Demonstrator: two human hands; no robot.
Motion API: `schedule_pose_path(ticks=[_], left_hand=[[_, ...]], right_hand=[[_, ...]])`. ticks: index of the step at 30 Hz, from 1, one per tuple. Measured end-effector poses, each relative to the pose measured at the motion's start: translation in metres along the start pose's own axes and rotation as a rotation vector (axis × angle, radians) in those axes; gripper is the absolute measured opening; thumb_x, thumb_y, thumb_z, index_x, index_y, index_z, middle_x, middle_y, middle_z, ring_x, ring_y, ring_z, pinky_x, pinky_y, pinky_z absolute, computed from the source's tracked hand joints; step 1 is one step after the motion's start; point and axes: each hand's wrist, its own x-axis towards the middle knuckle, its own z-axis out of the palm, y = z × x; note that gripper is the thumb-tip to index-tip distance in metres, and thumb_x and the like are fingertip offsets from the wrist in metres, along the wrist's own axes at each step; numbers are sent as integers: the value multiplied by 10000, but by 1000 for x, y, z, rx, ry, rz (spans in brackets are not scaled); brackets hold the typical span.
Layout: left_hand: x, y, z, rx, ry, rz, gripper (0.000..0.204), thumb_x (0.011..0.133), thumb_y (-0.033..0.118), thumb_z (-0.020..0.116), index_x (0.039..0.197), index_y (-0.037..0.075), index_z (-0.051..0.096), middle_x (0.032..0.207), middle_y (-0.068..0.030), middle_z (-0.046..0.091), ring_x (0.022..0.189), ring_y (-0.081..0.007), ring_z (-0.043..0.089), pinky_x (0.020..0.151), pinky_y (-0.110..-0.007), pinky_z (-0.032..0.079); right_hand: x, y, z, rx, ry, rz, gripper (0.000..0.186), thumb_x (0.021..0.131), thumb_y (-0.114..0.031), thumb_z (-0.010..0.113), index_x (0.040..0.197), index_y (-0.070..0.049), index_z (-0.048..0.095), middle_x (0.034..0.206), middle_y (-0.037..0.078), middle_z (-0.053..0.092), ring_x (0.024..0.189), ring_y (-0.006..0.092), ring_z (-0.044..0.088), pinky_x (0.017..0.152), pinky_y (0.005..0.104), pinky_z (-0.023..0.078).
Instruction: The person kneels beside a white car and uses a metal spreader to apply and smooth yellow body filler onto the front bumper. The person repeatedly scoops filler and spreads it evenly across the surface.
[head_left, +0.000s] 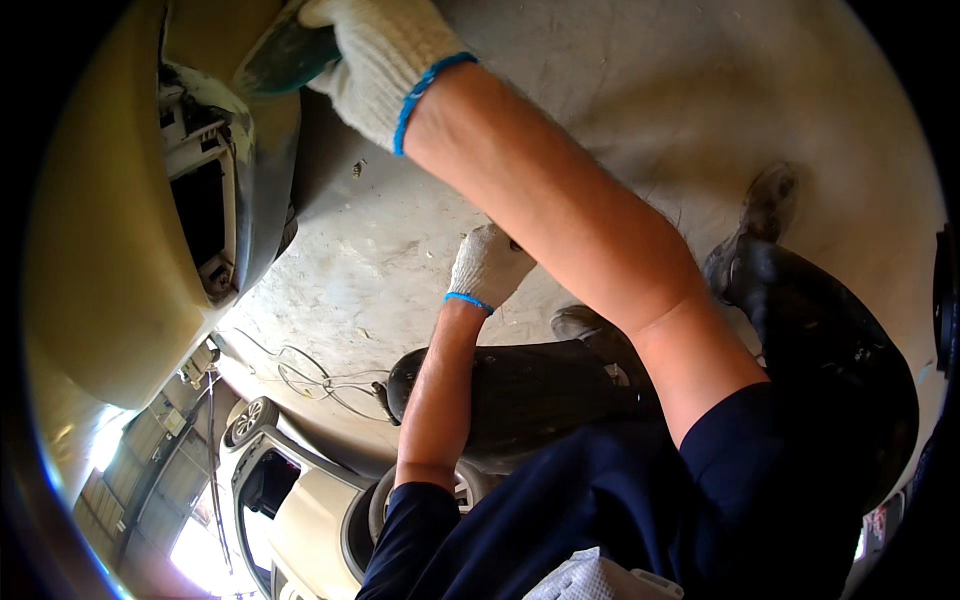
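Observation:
My right hand (375,75), in a white knit glove with a blue cuff, reaches across to the upper left. Its fingers are closed round a dark green, flat pad-like piece (288,62), which lies against the edge of a yellowish car body panel (110,220). What kind of tool the piece is I cannot make out. Below it, the panel has a rectangular opening (200,205) with a pale frame. My left hand (488,265), gloved alike, hangs lower, apart from the car. Its fingers are curled and partly hidden behind my right forearm; a small dark spot shows at them.
Under me is a grey concrete floor (560,130) with small debris (358,168). A thin looped cable (310,378) lies by my bent knee (410,380). Another light-coloured car (320,515) stands at the lower left. My shoe (770,200) rests at the right.

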Motion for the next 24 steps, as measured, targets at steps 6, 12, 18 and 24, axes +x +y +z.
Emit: schedule_pose_path(ticks=[6,12,18,24], left_hand=[[-5,-36,34,-468,6,-74,458,975,300,658,1339,26,623,1383,-223,614,1283,-365,583,1062,-446,464],[-12,-13,4,-241,-280,-118,562,1078,222,523,1588,40,372,1660,-132,388,1515,-294,353,1264,-406,262],[-25,-43,25,-574,-210,-215,558,1101,257,500,1597,49,353,1679,-120,358,1519,-290,348,1262,-404,266],[-29,-17,6,-307,-261,-181,546,1095,283,512,1575,55,385,1666,-124,362,1505,-296,362,1247,-406,283]], right_hand=[[-51,8,13,1473,107,795,313,822,-85,707,1130,-30,683,1012,132,682,856,260,650,726,420,543],[-62,11,22,1342,-68,716,299,887,-163,726,1133,4,691,973,104,700,838,229,672,809,378,575],[-57,-5,44,1604,5,772,239,890,-164,712,1080,-19,718,983,115,714,818,217,661,732,351,545],[-55,-17,45,1672,56,685,128,889,-122,655,961,-31,707,822,65,639,712,184,562,635,357,456]])
